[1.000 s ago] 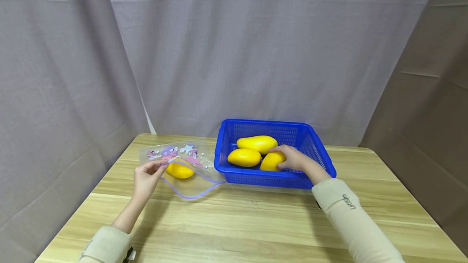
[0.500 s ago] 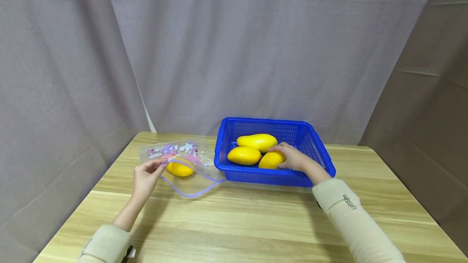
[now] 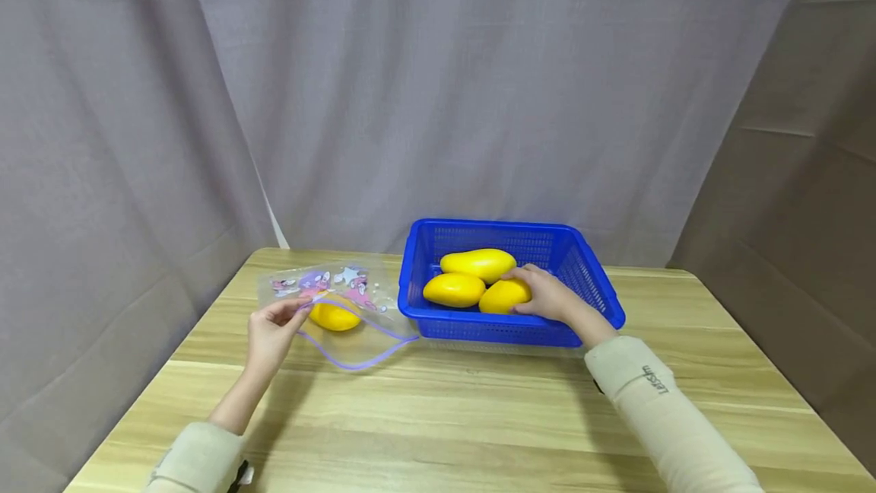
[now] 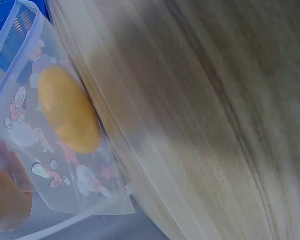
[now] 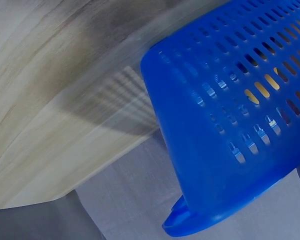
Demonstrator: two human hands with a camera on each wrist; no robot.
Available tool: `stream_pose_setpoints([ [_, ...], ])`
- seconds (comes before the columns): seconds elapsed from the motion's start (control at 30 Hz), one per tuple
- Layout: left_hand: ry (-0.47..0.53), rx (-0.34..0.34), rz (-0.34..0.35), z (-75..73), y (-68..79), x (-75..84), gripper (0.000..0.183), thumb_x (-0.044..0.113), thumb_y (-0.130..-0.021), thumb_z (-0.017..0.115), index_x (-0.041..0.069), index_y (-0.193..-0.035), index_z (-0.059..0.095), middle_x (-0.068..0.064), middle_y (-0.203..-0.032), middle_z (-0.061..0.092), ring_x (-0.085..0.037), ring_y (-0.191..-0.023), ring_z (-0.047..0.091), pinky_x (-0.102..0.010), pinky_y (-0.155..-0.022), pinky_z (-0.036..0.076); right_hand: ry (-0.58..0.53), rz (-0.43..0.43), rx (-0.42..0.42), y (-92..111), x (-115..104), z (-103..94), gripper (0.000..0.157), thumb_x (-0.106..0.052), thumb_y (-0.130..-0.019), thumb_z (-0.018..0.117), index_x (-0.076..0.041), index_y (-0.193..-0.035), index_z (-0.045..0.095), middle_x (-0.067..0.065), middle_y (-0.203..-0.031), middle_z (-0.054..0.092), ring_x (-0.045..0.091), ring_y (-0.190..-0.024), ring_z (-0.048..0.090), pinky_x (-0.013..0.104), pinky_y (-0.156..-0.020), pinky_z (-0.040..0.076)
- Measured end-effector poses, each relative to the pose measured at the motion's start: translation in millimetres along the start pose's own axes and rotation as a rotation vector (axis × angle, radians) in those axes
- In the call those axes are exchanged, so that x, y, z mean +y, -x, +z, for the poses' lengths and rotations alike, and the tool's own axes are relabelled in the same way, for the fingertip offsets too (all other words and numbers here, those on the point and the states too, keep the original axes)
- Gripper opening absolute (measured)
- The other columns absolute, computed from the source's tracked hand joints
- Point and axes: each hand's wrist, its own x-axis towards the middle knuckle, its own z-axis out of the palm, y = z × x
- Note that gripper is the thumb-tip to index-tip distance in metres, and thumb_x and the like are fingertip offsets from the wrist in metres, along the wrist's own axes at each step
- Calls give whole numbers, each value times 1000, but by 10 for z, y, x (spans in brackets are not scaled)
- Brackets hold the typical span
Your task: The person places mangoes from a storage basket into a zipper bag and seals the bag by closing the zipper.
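Observation:
My left hand [image 3: 270,333] pinches the purple-edged mouth of a clear zip bag [image 3: 372,348] printed with pink and purple cartoon figures. Inside that bag lies one yellow mango [image 4: 69,110], and the mouth gapes toward the basket side. At the right, a blue plastic basket [image 3: 499,332] contains three more mangoes. The fingers of my right hand [image 3: 547,297] curl round the near-right mango [image 3: 503,296], down inside the basket. Two others, a front-left mango [image 3: 454,290] and a rear mango [image 3: 479,265], lie beside it. The right wrist view shows the basket's slotted wall but not the hand.
The basket and the bag stand side by side toward the back of a wooden table [image 3: 438,417]. Behind the table hangs a grey curtain [image 3: 438,97], with a brown cloth [image 3: 787,196] at the right. The basket's raised rim surrounds the mangoes.
The right hand and the mango it grips have shifted very slightly left within the basket. The left hand keeps its pinch on the bag. The head view has moved a little.

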Motion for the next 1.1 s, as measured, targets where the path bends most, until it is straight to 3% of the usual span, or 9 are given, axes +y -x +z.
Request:
stream_pose_setpoints([
  [0.13, -18, -4, -2, -8, -3, -5, 15, -10, -79, 68, -18, -91, 64, 21, -78, 68, 7, -66, 63, -8, -63, 53, 1, 2, 8, 12, 6, 18, 48, -12, -78, 75, 0, -121, 57, 24, -120, 57, 41, -109, 54, 56, -93, 46],
  [0.33, -42, 10, 8, 11, -25, 15, 14, -10, -79, 68, -17, -90, 66, -8, -86, 74, 4, -63, 63, -9, -59, 52, 18, 13, 26, 42, 4, -62, 49, -13, -78, 75, 0, -121, 56, 25, -122, 57, 41, -110, 54, 55, -92, 47],
  [0.63, 56, 0, 63, -18, 8, -57, 10, -17, -77, 63, -17, -87, 65, 19, -78, 70, 5, -66, 64, -9, -62, 53, -4, 29, 65, 30, 12, -85, 48, -15, -77, 76, 0, -118, 57, 23, -115, 60, 34, -101, 57, 51, -86, 50],
  [0.83, 19, -2, -15, -28, 15, -35, 16, -13, -80, 65, -20, -93, 62, 22, -78, 68, 8, -67, 63, -8, -64, 53, -14, 50, 82, 43, 25, -71, 49, -16, -77, 76, -1, -120, 57, 22, -118, 60, 35, -103, 57, 52, -90, 49],
  [0.97, 12, 4, -26, -31, 11, -31, 17, -12, -79, 66, -19, -94, 63, 25, -76, 66, 7, -65, 62, -7, -61, 52, -32, 62, 107, 57, 30, -63, 50, -17, -78, 76, -1, -121, 56, 22, -121, 60, 35, -104, 57, 51, -90, 49],
  [1.1, 3, 24, -25, -27, 9, -23, 15, -10, -78, 68, -17, -91, 65, 13, -79, 72, 5, -63, 62, -8, -59, 52, -50, 64, 129, 64, 2, -67, 51, -17, -79, 76, -1, -122, 56, 21, -121, 60, 34, -105, 57, 51, -90, 50],
])
